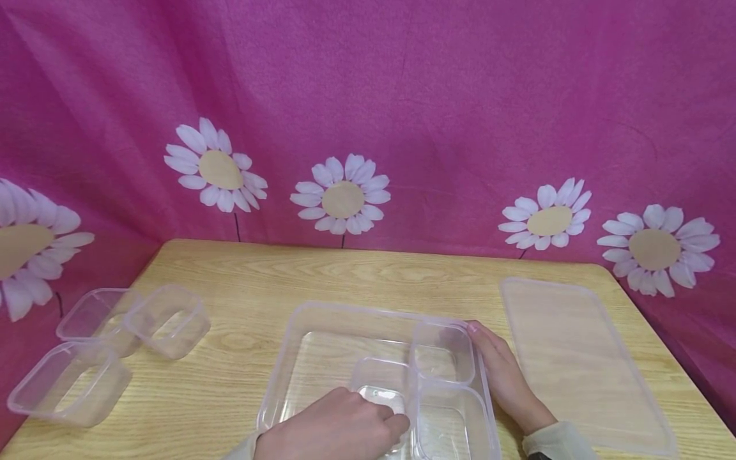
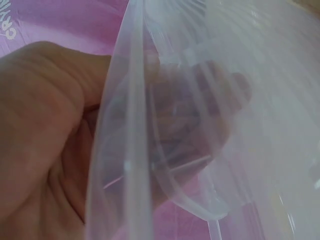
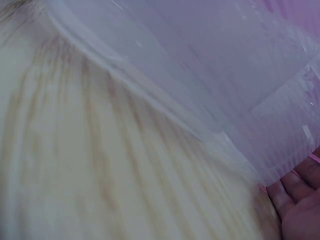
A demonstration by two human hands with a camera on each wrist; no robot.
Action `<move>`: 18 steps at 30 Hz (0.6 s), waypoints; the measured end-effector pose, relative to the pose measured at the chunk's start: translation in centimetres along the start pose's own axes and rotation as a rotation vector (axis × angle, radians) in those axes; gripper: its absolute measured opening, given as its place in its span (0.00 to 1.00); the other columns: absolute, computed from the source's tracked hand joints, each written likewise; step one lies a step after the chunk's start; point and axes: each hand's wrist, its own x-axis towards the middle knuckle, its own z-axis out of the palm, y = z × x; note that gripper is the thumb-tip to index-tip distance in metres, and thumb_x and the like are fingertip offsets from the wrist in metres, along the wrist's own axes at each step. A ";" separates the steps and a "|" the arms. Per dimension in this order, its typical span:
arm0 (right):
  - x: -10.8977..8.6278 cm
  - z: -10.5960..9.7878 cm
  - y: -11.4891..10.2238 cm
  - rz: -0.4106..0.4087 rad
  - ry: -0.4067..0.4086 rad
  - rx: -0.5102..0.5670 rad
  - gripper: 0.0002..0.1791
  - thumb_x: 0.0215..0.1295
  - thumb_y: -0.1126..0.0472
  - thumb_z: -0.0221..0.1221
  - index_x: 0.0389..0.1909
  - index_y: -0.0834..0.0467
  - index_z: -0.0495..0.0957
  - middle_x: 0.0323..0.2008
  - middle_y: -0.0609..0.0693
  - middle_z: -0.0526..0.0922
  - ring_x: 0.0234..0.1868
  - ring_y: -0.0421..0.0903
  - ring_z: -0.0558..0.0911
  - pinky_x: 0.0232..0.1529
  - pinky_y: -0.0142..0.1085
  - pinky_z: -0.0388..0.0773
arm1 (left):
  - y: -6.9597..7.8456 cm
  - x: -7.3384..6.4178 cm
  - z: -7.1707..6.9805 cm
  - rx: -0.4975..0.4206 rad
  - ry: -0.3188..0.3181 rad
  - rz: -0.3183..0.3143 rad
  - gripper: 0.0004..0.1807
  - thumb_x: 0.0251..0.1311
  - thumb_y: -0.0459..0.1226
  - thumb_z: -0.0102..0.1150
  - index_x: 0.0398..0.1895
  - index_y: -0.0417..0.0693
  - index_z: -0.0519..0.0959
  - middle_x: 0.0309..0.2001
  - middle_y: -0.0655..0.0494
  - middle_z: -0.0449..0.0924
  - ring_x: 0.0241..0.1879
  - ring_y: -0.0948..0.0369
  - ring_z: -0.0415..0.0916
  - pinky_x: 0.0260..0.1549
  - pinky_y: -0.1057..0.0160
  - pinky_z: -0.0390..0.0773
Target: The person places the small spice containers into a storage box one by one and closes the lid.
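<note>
Container of clear plastic, small and round-cornered, inside a large clear rectangular plastic box

Head: left hand gripped its near part; the rest lay ahead, opening upward, long axis seemingly near-to-far. Right hand, farther off, rested relaxed against the box's outer right wall.

Left wrist: fingers showed through a clear wall.

Right wrist: fingers touched the box.
</note>
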 end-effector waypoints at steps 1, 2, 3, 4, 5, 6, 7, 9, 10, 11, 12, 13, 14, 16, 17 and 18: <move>0.0 0.0 0.0 0.000 0.000 -0.002 0.31 0.86 0.48 0.35 0.62 0.69 0.74 0.50 0.38 0.84 0.56 0.30 0.82 0.60 0.20 0.73 | 0.0 0.0 0.0 -0.003 0.005 0.005 0.10 0.62 0.52 0.63 0.29 0.62 0.75 0.22 0.76 0.74 0.18 0.78 0.57 0.15 0.73 0.57; 0.0 0.0 -0.1 -0.001 0.000 -0.001 0.31 0.86 0.48 0.35 0.62 0.69 0.74 0.50 0.39 0.84 0.55 0.31 0.82 0.60 0.20 0.73 | 0.0 0.0 0.0 -0.008 0.005 0.008 0.10 0.62 0.52 0.63 0.29 0.62 0.75 0.22 0.76 0.74 0.18 0.78 0.56 0.15 0.73 0.57; 0.0 0.0 -0.1 -0.002 0.002 -0.001 0.31 0.86 0.48 0.35 0.62 0.69 0.74 0.50 0.39 0.84 0.55 0.31 0.82 0.60 0.20 0.74 | 0.0 0.0 0.0 -0.008 0.006 0.011 0.11 0.62 0.52 0.63 0.29 0.62 0.75 0.22 0.77 0.73 0.17 0.78 0.56 0.15 0.73 0.57; 0.0 0.0 -0.1 -0.002 0.003 -0.002 0.31 0.86 0.48 0.35 0.61 0.69 0.74 0.50 0.39 0.84 0.55 0.31 0.82 0.60 0.20 0.74 | 0.1 0.0 0.0 -0.016 0.005 0.012 0.11 0.62 0.53 0.63 0.29 0.62 0.74 0.22 0.77 0.73 0.17 0.78 0.56 0.15 0.73 0.58; -0.1 0.0 -0.1 -0.002 0.002 -0.002 0.31 0.86 0.48 0.35 0.62 0.69 0.74 0.50 0.39 0.84 0.55 0.31 0.82 0.60 0.20 0.74 | 0.1 0.0 -0.1 -0.021 0.003 0.014 0.11 0.62 0.52 0.63 0.29 0.62 0.74 0.22 0.77 0.72 0.17 0.78 0.55 0.15 0.74 0.58; 0.0 0.0 -0.1 -0.004 0.000 -0.003 0.31 0.86 0.49 0.34 0.62 0.69 0.74 0.50 0.39 0.84 0.55 0.31 0.82 0.60 0.21 0.74 | 0.1 -0.1 -0.1 -0.028 -0.003 0.017 0.11 0.62 0.53 0.63 0.29 0.62 0.74 0.22 0.78 0.72 0.17 0.78 0.55 0.16 0.74 0.58; 0.0 0.0 -0.1 -0.005 -0.001 -0.004 0.31 0.86 0.49 0.34 0.62 0.70 0.74 0.50 0.39 0.84 0.55 0.31 0.82 0.60 0.20 0.74 | 0.2 -0.1 -0.1 -0.034 -0.013 0.019 0.11 0.62 0.53 0.62 0.29 0.62 0.74 0.22 0.78 0.71 0.17 0.78 0.55 0.16 0.74 0.58; 0.0 0.0 -0.1 -0.009 -0.003 -0.008 0.31 0.86 0.49 0.34 0.61 0.70 0.74 0.50 0.39 0.84 0.55 0.30 0.82 0.60 0.20 0.73 | 0.2 -0.1 0.0 -0.038 -0.035 0.027 0.10 0.63 0.52 0.62 0.30 0.62 0.74 0.22 0.78 0.71 0.17 0.78 0.55 0.17 0.74 0.58; 0.0 0.0 -0.1 -0.009 -0.003 -0.009 0.31 0.86 0.49 0.34 0.61 0.70 0.74 0.50 0.39 0.85 0.55 0.30 0.82 0.60 0.20 0.73 | 0.2 -0.1 0.0 -0.043 -0.046 0.031 0.10 0.64 0.52 0.61 0.30 0.62 0.74 0.21 0.78 0.71 0.17 0.78 0.55 0.17 0.75 0.58; 0.0 0.0 -0.1 -0.009 -0.004 -0.009 0.31 0.86 0.49 0.34 0.61 0.70 0.74 0.50 0.39 0.84 0.55 0.30 0.82 0.60 0.20 0.73 | 0.2 -0.1 0.0 -0.038 -0.052 0.036 0.10 0.64 0.51 0.61 0.30 0.62 0.74 0.21 0.77 0.71 0.16 0.77 0.55 0.17 0.75 0.58; 0.0 0.0 -0.1 -0.008 -0.004 -0.012 0.31 0.86 0.49 0.34 0.62 0.69 0.74 0.50 0.39 0.84 0.56 0.30 0.82 0.60 0.20 0.73 | 0.2 0.0 0.0 -0.030 -0.057 0.042 0.09 0.64 0.50 0.61 0.30 0.62 0.75 0.21 0.77 0.72 0.16 0.77 0.55 0.17 0.75 0.58; 0.0 0.0 -0.1 -0.007 -0.003 -0.013 0.31 0.86 0.48 0.34 0.62 0.69 0.74 0.50 0.38 0.85 0.56 0.30 0.82 0.60 0.20 0.73 | 0.2 0.0 0.0 -0.022 -0.062 0.047 0.08 0.64 0.50 0.61 0.31 0.62 0.75 0.21 0.77 0.72 0.16 0.77 0.55 0.17 0.75 0.58; 0.0 0.0 -0.1 -0.006 -0.005 -0.013 0.31 0.86 0.48 0.34 0.62 0.69 0.74 0.51 0.38 0.85 0.56 0.30 0.82 0.60 0.20 0.73 | 0.2 0.0 0.0 -0.019 -0.065 0.050 0.08 0.64 0.50 0.62 0.31 0.62 0.75 0.21 0.76 0.72 0.16 0.77 0.55 0.17 0.75 0.58; 0.0 0.0 -0.1 -0.006 -0.008 -0.011 0.31 0.86 0.48 0.34 0.62 0.69 0.75 0.51 0.39 0.84 0.56 0.30 0.82 0.60 0.21 0.74 | 0.3 -0.1 0.0 -0.013 -0.065 0.057 0.07 0.63 0.50 0.62 0.31 0.63 0.75 0.20 0.76 0.72 0.16 0.77 0.55 0.17 0.75 0.58; -0.1 0.0 -0.1 -0.006 -0.008 -0.010 0.31 0.86 0.48 0.34 0.62 0.68 0.74 0.51 0.38 0.84 0.56 0.30 0.82 0.60 0.20 0.73 | 0.2 -0.1 0.0 -0.007 -0.064 0.062 0.07 0.63 0.49 0.62 0.31 0.63 0.75 0.20 0.76 0.71 0.16 0.77 0.54 0.17 0.75 0.57; -0.1 0.0 -0.1 -0.007 -0.009 -0.008 0.31 0.86 0.49 0.34 0.62 0.68 0.74 0.51 0.39 0.85 0.56 0.31 0.82 0.60 0.21 0.74 | 0.2 -0.1 0.0 -0.006 -0.066 0.064 0.07 0.62 0.49 0.62 0.31 0.63 0.75 0.20 0.76 0.71 0.16 0.77 0.54 0.17 0.75 0.57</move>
